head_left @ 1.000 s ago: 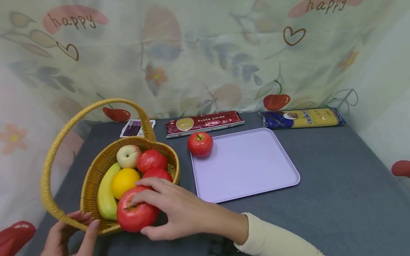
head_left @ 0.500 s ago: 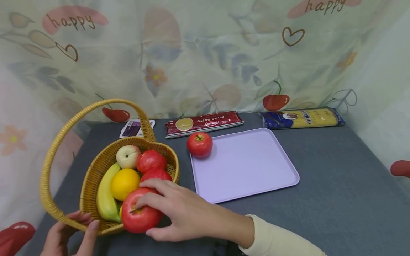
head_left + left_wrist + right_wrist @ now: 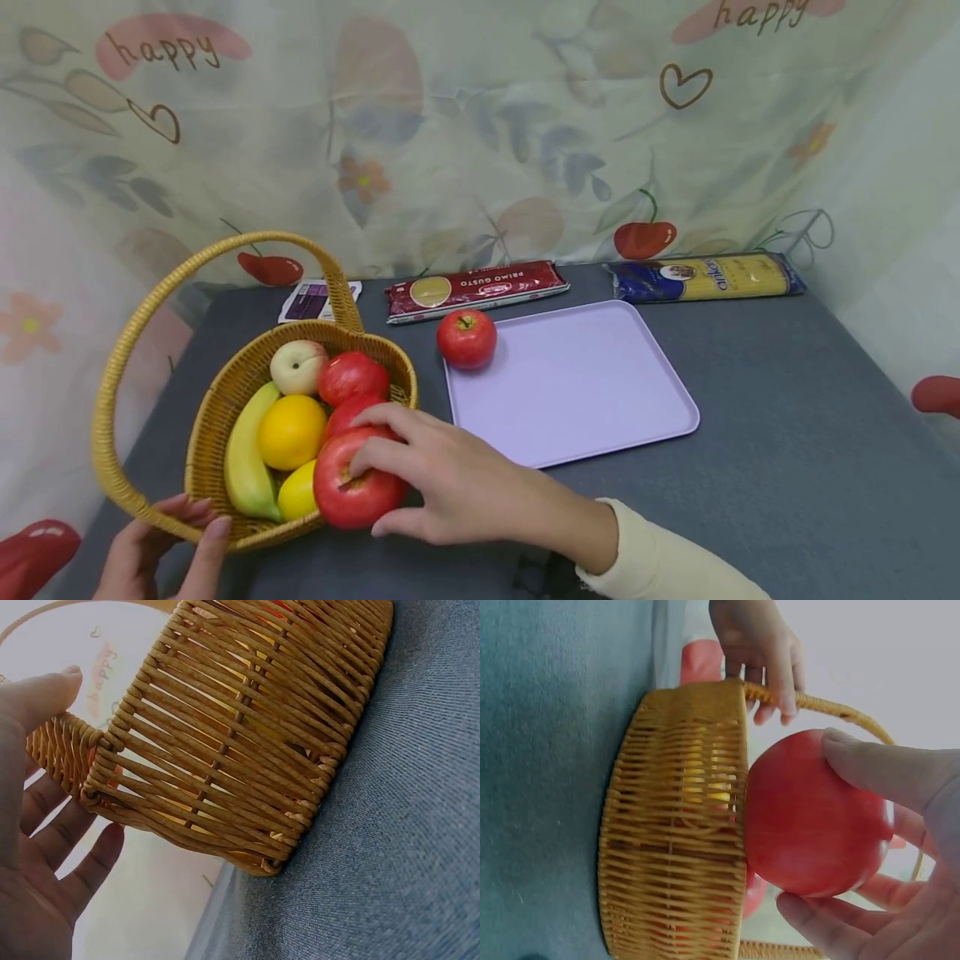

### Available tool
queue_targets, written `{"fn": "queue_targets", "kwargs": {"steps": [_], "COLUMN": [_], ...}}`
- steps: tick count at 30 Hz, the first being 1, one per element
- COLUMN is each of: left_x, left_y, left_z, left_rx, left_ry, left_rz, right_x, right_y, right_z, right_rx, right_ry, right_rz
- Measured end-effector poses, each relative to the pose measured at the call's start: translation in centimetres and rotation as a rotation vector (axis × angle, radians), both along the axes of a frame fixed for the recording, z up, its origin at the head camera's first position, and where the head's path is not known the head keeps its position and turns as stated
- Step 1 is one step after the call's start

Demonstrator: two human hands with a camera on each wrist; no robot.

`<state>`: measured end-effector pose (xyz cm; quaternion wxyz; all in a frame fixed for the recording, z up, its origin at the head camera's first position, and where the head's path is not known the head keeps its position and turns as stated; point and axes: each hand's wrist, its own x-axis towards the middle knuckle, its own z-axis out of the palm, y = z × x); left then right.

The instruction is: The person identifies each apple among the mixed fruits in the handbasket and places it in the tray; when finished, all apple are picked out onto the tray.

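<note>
My right hand (image 3: 457,475) grips a large red apple (image 3: 352,496) at the basket's near right rim. In the right wrist view the apple (image 3: 814,817) sits between thumb and fingers, level with the rim. My left hand (image 3: 161,546) holds the wicker basket (image 3: 206,433) where the handle meets the near left rim; the left wrist view shows thumb and fingers either side of that handle base (image 3: 64,746). Inside the basket lie a banana (image 3: 247,462), an orange (image 3: 291,433), a yellow lemon-like fruit (image 3: 298,492), a pale peach (image 3: 296,367) and red fruits (image 3: 352,379), one partly hidden by my fingers.
Right of the basket lies a lilac tray (image 3: 585,383), with another red apple (image 3: 467,340) at its far left corner. Along the back are a red packet (image 3: 480,292), a blue and yellow pasta packet (image 3: 705,277) and a small purple-and-white packet (image 3: 311,302). A printed curtain (image 3: 465,125) hangs behind.
My right hand has moved the held apple to the right and slightly away from me, uncovering the yellow fruit in the basket. The left hand stays at the handle.
</note>
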<state>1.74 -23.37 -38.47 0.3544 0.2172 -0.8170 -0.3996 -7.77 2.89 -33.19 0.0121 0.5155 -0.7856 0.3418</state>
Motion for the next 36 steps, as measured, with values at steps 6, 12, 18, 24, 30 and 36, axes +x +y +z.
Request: {"fn": "queue_targets", "kwargs": {"steps": [6,12,18,24,30,36], "left_x": [0.0,0.0,0.0,0.0,0.0,-0.1], "left_y": [-0.1,0.0,0.0,0.0,-0.1,-0.1], "left_z": [-0.1,-0.2,-0.1,-0.1,-0.3,-0.2], "left_rx": [0.001,-0.002,0.005,-0.005,-0.004,0.0], "left_ry": [-0.002,0.001,-0.025,-0.002,0.01,0.009], "left_rz": [-0.003,-0.007,0.014,0.002,0.001,0.006], "right_x": [-0.3,-0.8,-2.0,-2.6,-3.4,-4.4], "right_y": [0.3,0.9,2.0,2.7,3.6,4.5], "right_z": [0.1,0.2,0.5,0.8,0.9,1.1], "right_rx": [-0.01,-0.024,-0.02,-0.009,-0.005,-0.033], "right_ry": [-0.017,-0.013,0.016,0.012,0.009,0.018], "right_rz": [0.008,0.045,0.146,0.177,0.188,0.137]}}
